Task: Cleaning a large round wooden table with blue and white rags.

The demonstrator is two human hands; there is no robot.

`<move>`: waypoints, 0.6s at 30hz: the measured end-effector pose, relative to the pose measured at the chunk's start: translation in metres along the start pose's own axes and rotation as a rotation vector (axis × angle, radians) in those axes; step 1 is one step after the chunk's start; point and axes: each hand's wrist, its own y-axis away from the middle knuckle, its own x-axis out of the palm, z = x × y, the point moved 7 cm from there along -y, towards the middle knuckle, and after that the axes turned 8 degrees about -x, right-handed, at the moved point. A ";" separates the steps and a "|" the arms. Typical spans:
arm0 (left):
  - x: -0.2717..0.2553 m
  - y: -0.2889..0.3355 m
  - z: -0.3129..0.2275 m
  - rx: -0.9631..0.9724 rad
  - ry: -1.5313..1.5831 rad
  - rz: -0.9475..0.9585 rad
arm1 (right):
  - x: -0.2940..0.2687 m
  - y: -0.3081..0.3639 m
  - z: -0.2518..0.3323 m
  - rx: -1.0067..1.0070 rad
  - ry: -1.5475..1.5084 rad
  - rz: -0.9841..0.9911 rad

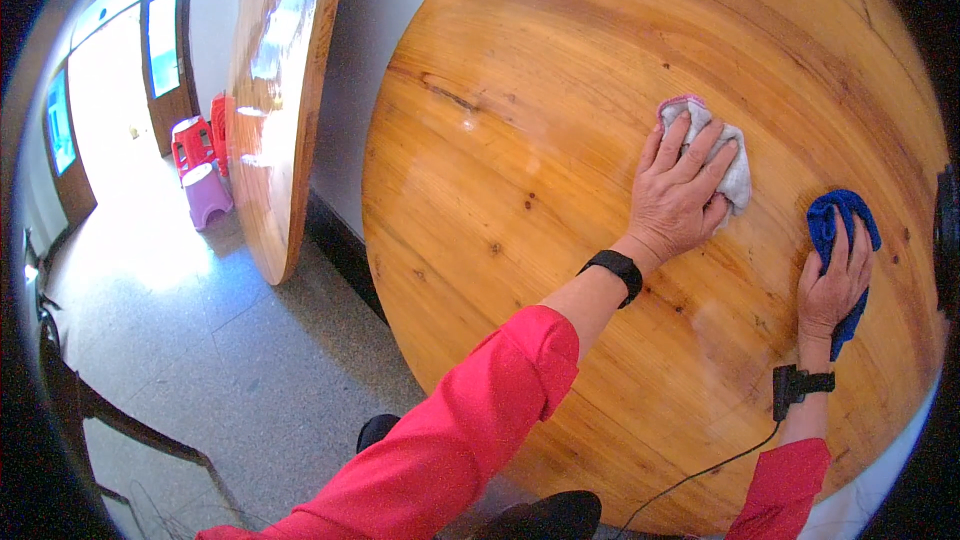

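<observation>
Both palms were hidden, as were the cloths' undersides; glare washed out the doorway (115, 90) at ten o'clock in the view, and the round tabletop (520, 240) ran off at twelve. Dark furniture (140, 427) at eight o'clock was cut off and hard to make out.

There were two cloths, two wooden rounds counting the upright board (275, 120) toward ten o'clock, and one purple stool (207, 195); the red stools (190, 150) overlapped too much to count. Each wrist wore one black band, the right's trailing a cable (700, 472).

The pale cloth (735, 180), crumpled with a pink edge, lay at one o'clock from the tabletop's middle, under the left hand (680, 200), fingers spread. The dark blue cloth (825, 220), bunched, lay near three o'clock under the right hand (833, 290), fingers slightly apart. The tabletop was glossy orange-brown, knotted and streaked with darker grain.
</observation>
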 end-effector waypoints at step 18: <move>0.000 0.001 0.002 -0.007 -0.021 0.010 | -0.004 -0.005 0.004 -0.017 -0.001 -0.018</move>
